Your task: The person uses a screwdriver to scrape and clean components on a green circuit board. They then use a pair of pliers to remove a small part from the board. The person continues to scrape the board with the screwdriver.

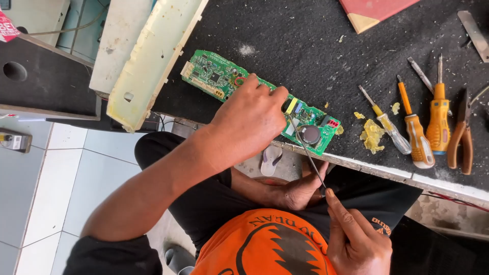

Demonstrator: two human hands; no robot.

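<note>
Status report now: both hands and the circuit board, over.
Left hand pressing green circuit board down. Right hand holds thin probe at board. Screwdrivers lie apart.

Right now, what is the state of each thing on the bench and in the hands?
Green circuit board: bare, flat at the bench edge.
Left hand: pressing down on the board.
Right hand: pinching a thin metal probe, tip on the board.
Screwdrivers: lying unused.
Pliers: lying closed.
Yellow scraps: loose on the mat.
</note>
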